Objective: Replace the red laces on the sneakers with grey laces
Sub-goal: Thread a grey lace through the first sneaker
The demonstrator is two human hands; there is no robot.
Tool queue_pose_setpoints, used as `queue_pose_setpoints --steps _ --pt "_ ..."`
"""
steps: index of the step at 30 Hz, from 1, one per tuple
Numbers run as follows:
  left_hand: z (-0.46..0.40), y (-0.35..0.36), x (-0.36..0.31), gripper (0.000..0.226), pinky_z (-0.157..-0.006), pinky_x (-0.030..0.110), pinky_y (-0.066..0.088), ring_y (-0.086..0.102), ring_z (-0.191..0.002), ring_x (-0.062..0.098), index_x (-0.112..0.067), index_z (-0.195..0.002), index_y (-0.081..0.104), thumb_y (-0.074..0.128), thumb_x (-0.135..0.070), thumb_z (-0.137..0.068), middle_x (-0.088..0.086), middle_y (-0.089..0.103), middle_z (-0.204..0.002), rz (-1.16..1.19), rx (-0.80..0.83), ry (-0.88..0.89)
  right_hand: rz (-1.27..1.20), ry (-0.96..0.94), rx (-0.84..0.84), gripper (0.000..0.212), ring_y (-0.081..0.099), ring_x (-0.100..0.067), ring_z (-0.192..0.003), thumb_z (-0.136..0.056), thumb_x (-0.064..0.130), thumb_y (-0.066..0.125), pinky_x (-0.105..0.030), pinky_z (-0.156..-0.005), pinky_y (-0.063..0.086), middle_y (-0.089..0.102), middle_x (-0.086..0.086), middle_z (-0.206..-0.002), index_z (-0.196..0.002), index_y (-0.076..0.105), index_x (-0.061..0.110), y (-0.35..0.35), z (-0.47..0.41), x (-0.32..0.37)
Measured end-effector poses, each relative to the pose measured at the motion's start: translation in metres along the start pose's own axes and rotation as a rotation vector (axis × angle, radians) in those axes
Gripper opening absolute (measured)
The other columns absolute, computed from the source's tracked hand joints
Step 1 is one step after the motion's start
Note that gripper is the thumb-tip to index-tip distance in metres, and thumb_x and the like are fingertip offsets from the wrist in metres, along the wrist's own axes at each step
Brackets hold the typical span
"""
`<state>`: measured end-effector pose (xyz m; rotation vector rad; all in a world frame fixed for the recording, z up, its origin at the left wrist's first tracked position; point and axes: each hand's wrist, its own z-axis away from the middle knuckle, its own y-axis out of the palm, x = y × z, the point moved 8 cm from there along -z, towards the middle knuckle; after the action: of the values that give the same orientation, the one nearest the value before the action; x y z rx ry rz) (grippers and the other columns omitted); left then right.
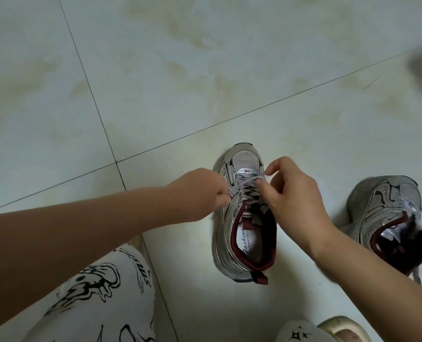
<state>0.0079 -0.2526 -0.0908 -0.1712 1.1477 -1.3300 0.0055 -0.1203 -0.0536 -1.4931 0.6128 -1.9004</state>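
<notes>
A pale tiled floor (pixel 205 70) carries everything; two dark grout lines cross towards its left side. Near the floor's lower middle one sneaker (pixel 244 218) stands upright, toe pointing away, with a patterned grey lace (pixel 245 187) criss-crossed through its eyelets. The second sneaker (pixel 387 218) lies towards the floor's right edge, well apart from the first and blurred; whether its lacing is finished cannot be told. No red lace is to be seen.

The step in hand is judged to be the tightening of the grey lace on the nearer sneaker. A strand is pinched at the shoe's left side by the curled fingers of the left hand (pixel 200 191). Another is pinched between thumb and forefinger of the right hand (pixel 291 191) near the upper eyelets. An even pull on both ends is called for next, then a knot.

A patterned trouser knee (pixel 98 287) and a pale slipper (pixel 340 328) lie at the lower edge, clear of the work.
</notes>
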Motion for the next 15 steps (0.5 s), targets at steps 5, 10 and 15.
queue_pose_setpoints --steps 5,10,15 --pt "0.006 0.007 0.010 0.009 -0.052 0.014 0.051 0.058 -0.049 0.001 -0.008 -0.077 0.060 0.060 -0.004 -0.085 -0.002 0.063 -0.060 0.807 -0.003 -0.202 0.126 -0.217 -0.112 0.016 0.038 -0.011 -0.069 -0.075 0.025 0.062 -0.025 -0.065 0.029 0.040 0.008 -0.071 -0.071 0.047 0.020 -0.009 0.019 0.023" --pt "0.007 0.008 0.015 0.017 -0.051 0.021 0.052 0.060 -0.049 0.011 -0.012 -0.077 0.045 0.042 0.002 -0.087 0.004 0.062 -0.063 0.924 -0.058 -0.278 0.359 -0.299 0.004 0.020 0.041 -0.021 -0.072 -0.074 0.026 0.059 -0.029 -0.069 0.025 0.038 0.001 -0.072 -0.062 0.065 0.012 0.011 0.030 0.020" --pt "0.010 0.007 0.013 0.017 -0.051 0.018 0.053 0.060 -0.049 0.009 -0.011 -0.078 0.052 0.048 0.005 -0.083 0.002 0.063 -0.059 0.908 -0.077 -0.229 0.365 -0.182 0.104 0.007 0.034 -0.018 -0.080 -0.079 0.020 0.065 -0.030 -0.069 0.024 0.035 0.003 -0.078 -0.078 0.072 0.020 0.024 0.028 0.002"
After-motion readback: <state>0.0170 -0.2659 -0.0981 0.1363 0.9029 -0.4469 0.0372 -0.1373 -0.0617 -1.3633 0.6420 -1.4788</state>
